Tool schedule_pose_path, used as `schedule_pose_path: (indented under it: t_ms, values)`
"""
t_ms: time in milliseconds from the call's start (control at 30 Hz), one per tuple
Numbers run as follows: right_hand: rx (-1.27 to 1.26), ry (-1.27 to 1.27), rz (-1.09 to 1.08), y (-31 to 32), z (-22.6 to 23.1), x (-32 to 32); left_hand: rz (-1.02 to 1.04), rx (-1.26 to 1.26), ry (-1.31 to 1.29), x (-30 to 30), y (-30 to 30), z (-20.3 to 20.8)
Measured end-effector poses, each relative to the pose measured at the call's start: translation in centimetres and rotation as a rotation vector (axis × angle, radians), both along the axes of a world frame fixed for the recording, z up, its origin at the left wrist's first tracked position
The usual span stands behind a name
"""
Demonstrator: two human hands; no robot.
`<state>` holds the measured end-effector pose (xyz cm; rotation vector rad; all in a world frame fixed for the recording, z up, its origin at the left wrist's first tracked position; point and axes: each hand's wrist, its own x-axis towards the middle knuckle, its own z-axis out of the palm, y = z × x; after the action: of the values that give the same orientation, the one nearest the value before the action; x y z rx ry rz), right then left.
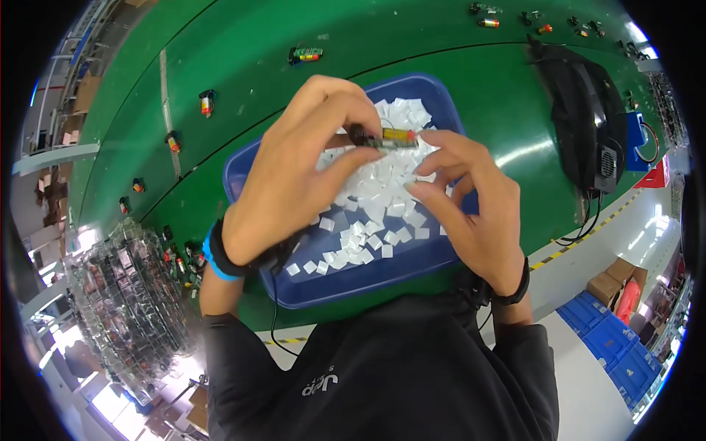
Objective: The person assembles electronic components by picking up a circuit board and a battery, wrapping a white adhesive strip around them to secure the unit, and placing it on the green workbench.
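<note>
Left fingers and thumb of left hand (pixel 298 165) pinched small component (pixel 399 135) with yellow-red cylinder, above tray middle. Right hand (pixel 482 209): thumb and index parted, index tip at component's right end; contact unclear. Beneath, white squares (pixel 375 197) scattered in blue tray (pixel 353 284). Around tray, green table (pixel 485 84); similar parts (pixel 305 56) far and left, black bag (pixel 577 110) right, clear plastic packs (pixel 129 309) near left.

Level black assembly (pixel 379 140) with yellow cylinder (pixel 398 135)
</note>
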<state>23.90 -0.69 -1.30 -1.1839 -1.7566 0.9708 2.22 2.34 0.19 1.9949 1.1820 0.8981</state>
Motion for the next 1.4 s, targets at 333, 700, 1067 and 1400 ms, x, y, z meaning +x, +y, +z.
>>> schedule_pose_path:
  t_ms: [333,700,1067,1400]
  values:
    - [-0.184,0.141,0.092,-1.3,-1.1,-0.6,-0.109,0.328,0.207,-0.1,-4.0,-0.6]
    - [0.048,0.107,0.114,-1.7,-1.7,0.0,-0.017,-0.785,-0.463,-1.5,-2.4,-0.9]
    - [-0.220,-0.008,0.069,-1.9,-1.8,0.0,-0.018,-0.600,0.021,-0.8,-3.5,-0.5]
    - [-0.207,0.036,-0.151,-0.7,-1.1,0.2,-0.032,-0.570,-0.185,-1.5,-3.6,-0.1]
